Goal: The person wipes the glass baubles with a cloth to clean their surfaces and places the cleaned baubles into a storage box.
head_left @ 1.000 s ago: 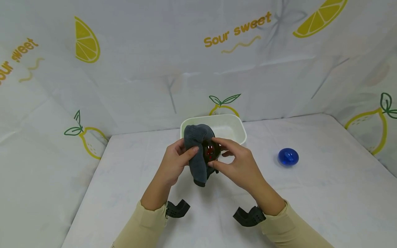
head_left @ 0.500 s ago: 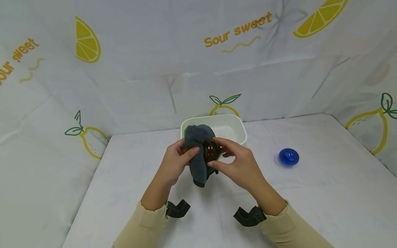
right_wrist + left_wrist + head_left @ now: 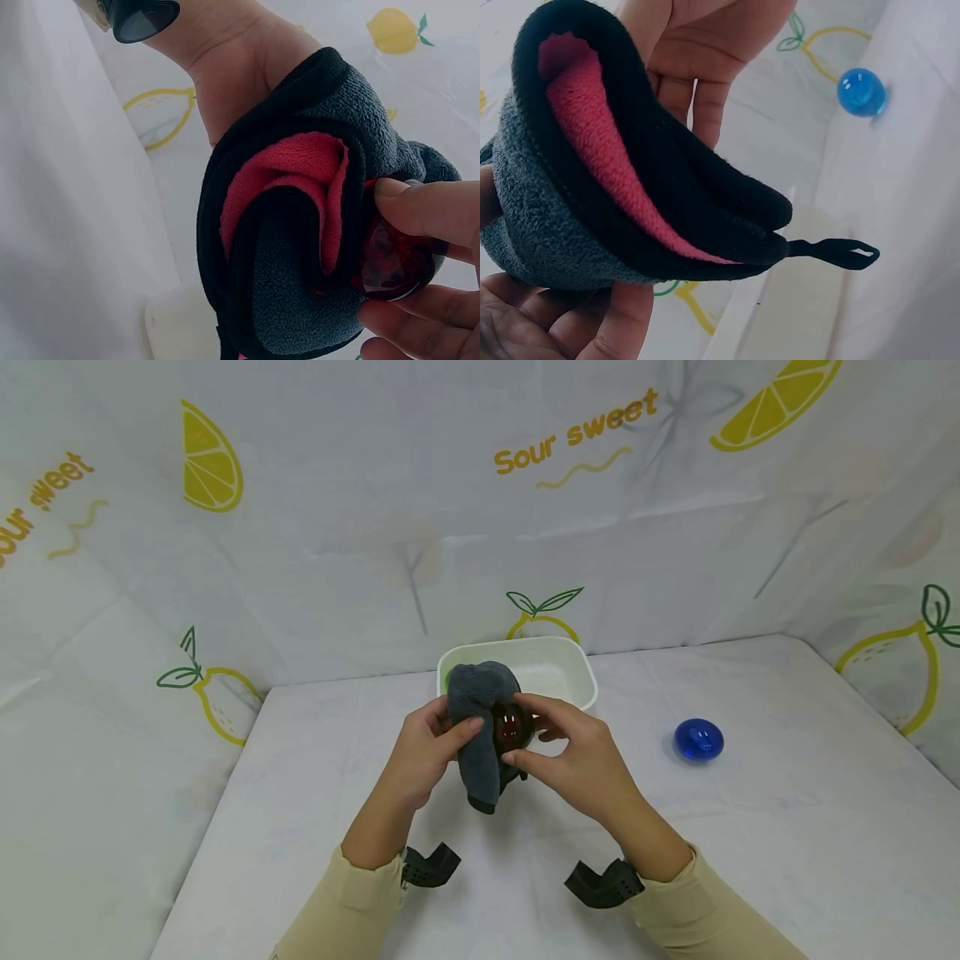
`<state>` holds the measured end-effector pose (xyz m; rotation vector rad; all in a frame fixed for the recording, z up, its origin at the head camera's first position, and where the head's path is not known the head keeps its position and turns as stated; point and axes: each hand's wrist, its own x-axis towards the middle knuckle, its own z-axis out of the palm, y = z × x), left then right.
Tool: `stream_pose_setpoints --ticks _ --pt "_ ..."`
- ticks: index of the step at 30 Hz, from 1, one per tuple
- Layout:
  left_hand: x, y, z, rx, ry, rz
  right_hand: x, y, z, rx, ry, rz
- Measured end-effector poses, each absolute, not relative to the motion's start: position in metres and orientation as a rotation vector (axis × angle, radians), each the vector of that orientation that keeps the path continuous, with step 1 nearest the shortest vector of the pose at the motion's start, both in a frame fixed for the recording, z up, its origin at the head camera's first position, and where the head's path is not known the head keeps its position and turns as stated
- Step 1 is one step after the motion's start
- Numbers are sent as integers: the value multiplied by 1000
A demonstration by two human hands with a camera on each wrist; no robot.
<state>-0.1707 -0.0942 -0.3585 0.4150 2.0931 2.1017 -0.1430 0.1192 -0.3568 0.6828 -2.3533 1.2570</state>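
Observation:
A grey towelling cloth (image 3: 474, 710) with black edging and a pink underside is bunched up above the table. My left hand (image 3: 423, 752) grips it, thumb on the near side. In the left wrist view, a black hanging loop (image 3: 847, 253) sticks out from one corner of the cloth. My right hand (image 3: 577, 760) pinches a see-through dark red ball (image 3: 513, 727) between thumb and fingers, against the cloth. The right wrist view shows the red ball (image 3: 394, 259) partly covered by the fingers and partly tucked against the cloth's folds.
Behind the hands stands a white plastic tray (image 3: 589, 692), partly hidden by the cloth. A bit of bright green (image 3: 447, 680) shows inside its left end. To the right, a see-through blue ball (image 3: 699, 740) lies on the white tablecloth (image 3: 787, 827). A lemon-printed sheet (image 3: 337, 510) hangs behind.
The cloth has shifted very slightly right, and a sliver of green shows in the tray beside it. Both hands keep their hold.

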Motion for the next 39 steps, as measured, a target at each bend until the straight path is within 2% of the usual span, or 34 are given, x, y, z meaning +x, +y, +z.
stream_pose_setpoints --ticks 39 --pt "-170 -93 -358 513 2110 2144 -145 119 -358 494 -2520 1381"
